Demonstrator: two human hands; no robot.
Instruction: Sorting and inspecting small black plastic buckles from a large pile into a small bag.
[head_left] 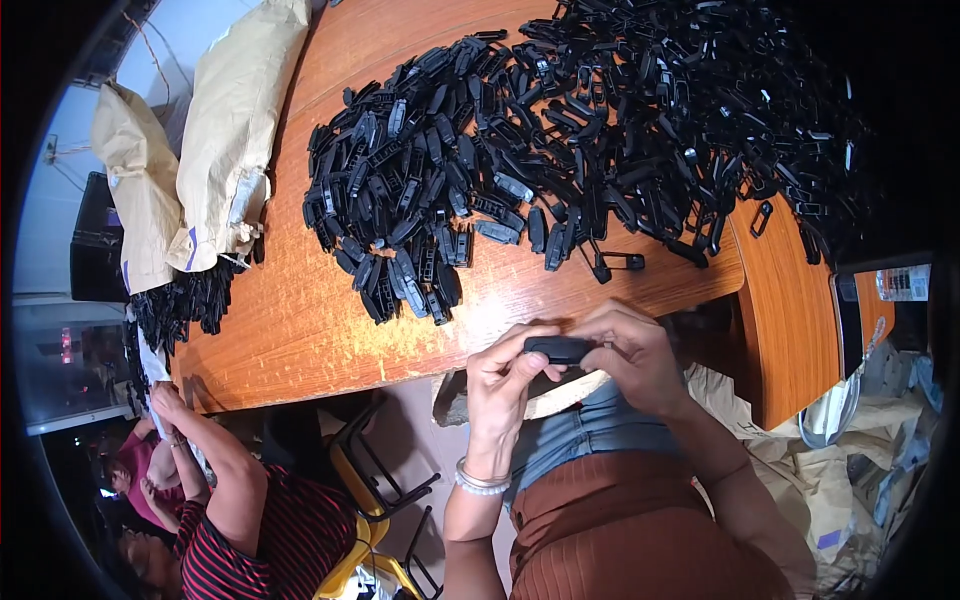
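Pinching a long black plastic piece [558, 350] in bare left hand [502, 378] and right hand [638, 358], by the edge of the brown wooden desk [290, 330]. Facing heaps of little black plastic parts [430, 170] on it.

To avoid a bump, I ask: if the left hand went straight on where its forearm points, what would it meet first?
Probably the near edge of the wooden table, if the left hand is level with it. Higher, it would pass over toward the pile of black parts; height is unclear.
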